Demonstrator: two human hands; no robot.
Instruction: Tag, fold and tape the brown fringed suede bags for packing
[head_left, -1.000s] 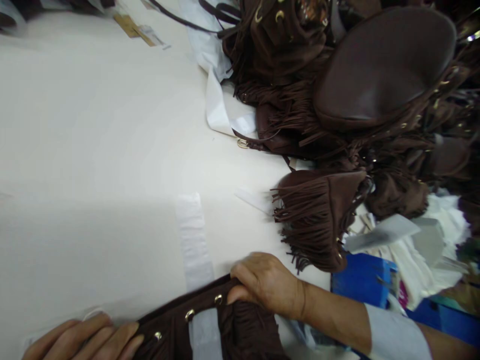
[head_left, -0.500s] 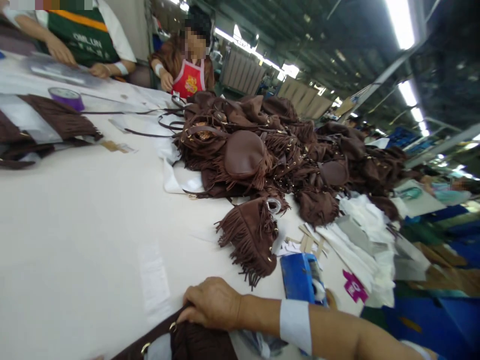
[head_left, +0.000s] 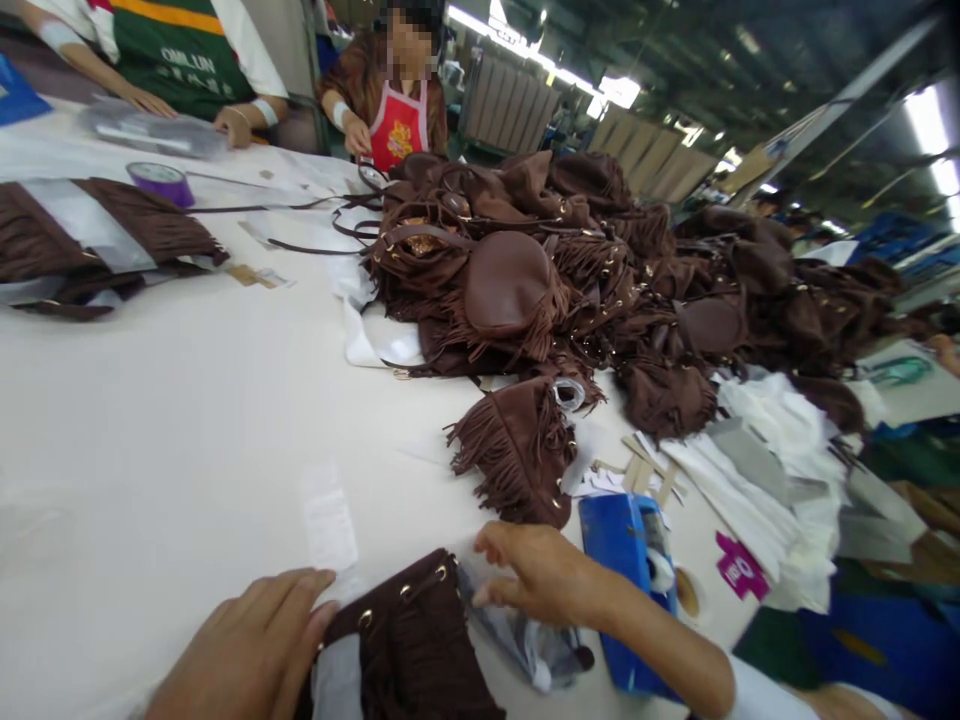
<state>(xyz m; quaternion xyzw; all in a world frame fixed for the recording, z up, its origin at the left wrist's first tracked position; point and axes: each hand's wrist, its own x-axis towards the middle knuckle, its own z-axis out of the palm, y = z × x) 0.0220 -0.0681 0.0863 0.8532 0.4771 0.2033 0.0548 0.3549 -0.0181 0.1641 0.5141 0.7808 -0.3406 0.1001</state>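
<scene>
A dark brown gathered bag (head_left: 416,640) with gold eyelets lies at the bottom of the view, a pale strip wrapped around it. My left hand (head_left: 247,645) rests at its left edge, fingers stretched out and thumb touching the bag. Just past the bag's right corner is my right hand (head_left: 544,575), open, thumb and fingers apart, with nothing visible between them. Beneath it sits a crumpled clear plastic packet (head_left: 536,645); whether the fingers touch it I cannot tell. A small brown fringed bag (head_left: 521,450) lies beyond my right hand.
A blue tape dispenser (head_left: 622,560) stands right of my right hand. Brown fringed bags (head_left: 510,285) are heaped behind, with white paper (head_left: 780,480) at right. A wrapped bag (head_left: 97,235) and purple tape roll (head_left: 161,183) lie far left. Two people work across the table.
My right hand has let go of the brown bag's top edge and moved right, fingers now apart. My left hand has come into view at the bag's left edge. The view has shifted.
</scene>
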